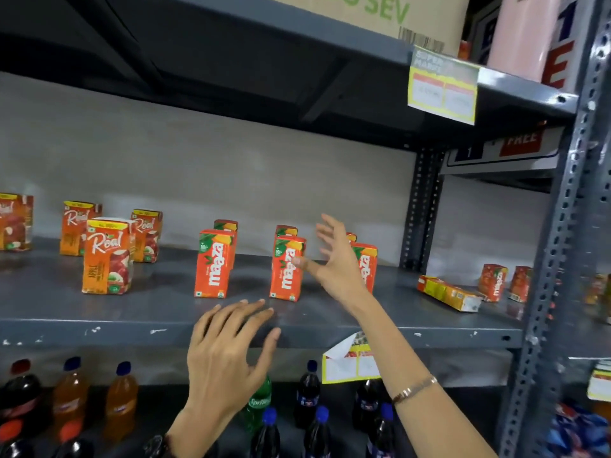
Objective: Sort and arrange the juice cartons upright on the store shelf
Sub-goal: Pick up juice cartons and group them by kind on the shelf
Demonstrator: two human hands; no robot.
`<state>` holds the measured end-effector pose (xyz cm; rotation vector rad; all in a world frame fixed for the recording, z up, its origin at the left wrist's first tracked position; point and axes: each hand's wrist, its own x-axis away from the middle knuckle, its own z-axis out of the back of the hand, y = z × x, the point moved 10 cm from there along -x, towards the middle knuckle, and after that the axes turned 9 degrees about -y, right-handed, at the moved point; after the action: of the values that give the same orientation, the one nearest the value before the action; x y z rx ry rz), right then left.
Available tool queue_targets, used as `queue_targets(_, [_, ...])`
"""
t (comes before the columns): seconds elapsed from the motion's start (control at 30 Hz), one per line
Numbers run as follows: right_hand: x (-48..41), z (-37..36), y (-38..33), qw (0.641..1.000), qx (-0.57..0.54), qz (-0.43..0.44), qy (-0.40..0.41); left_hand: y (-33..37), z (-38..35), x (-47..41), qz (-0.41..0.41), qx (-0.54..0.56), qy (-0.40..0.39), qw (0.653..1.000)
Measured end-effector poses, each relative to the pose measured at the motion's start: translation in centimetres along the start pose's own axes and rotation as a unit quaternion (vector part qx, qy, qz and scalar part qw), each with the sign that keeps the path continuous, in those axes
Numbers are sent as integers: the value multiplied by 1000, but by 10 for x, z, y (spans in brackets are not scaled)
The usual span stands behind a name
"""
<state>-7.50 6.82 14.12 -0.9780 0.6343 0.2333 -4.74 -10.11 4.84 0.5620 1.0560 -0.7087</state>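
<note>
- On the grey metal shelf (pixel 132 312), the juice cartons stand in loose groups, all upright but one.
- Far left, four orange Real cartons: one at the frame edge (pixel 15 221), two further back (pixel 77 228) (pixel 147 234), and the front Real apple carton (pixel 107 256) standing clear of them.
- Mid-shelf, the first front Maaza carton (pixel 213 263) stands upright with another Maaza carton (pixel 228 226) close behind it.
- Just to its right, the second front Maaza carton (pixel 286 268) is upright too, again with one (pixel 286 230) behind.
- Right hand (pixel 337 259) is up over the shelf, fingers spread wide, its grip open and holding nothing; the thumb tip sits right at the edge of that second front Maaza carton, though I can't tell whether it touches.
- Behind the right hand, a third Maaza carton (pixel 368 267) stands partly hidden by the palm.
- Left hand (pixel 228 355) is lower, at the shelf's front lip, fingers splayed and fingertips on the shelf surface; grip open, empty.
- Far right, one yellow-and-red carton (pixel 449 292) lies flat on its side, with two small Maaza cartons (pixel 492 281) (pixel 520 283) upright beside it.
- Below the shelf, soft-drink bottles (pixel 120 401) fill the lower level, and a bent price tag (pixel 350 360) hangs from the lip.
</note>
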Motion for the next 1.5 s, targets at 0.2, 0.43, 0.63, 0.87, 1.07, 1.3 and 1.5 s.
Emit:
queue_targets(0.2, [41,118,-13,992,21,55,113,89,-4,-26,-57,116,41,991])
queue_targets(0.43, [77,252,106,967,39,-164,192,190,-67,-29,-143,166,-35,975])
queue_targets(0.63, [81,248,153,939,92,-330,46,197,-106,-24,-124,88,-61,986])
queue_targets(0.87, [70,250,170,922,68,-379,42,191,-121,-17,-119,54,-75,989])
queue_targets(1.07, [75,241,164,941,-85,-296,140,193,-126,-19,-125,29,-89,988])
queue_targets(1.3, [77,227,125,941,-283,-110,151,189,-113,-19,-115,45,-76,989])
queue_targets(1.5, [84,204,78,974,-184,-45,128,170,-72,-17,-94,99,-37,990])
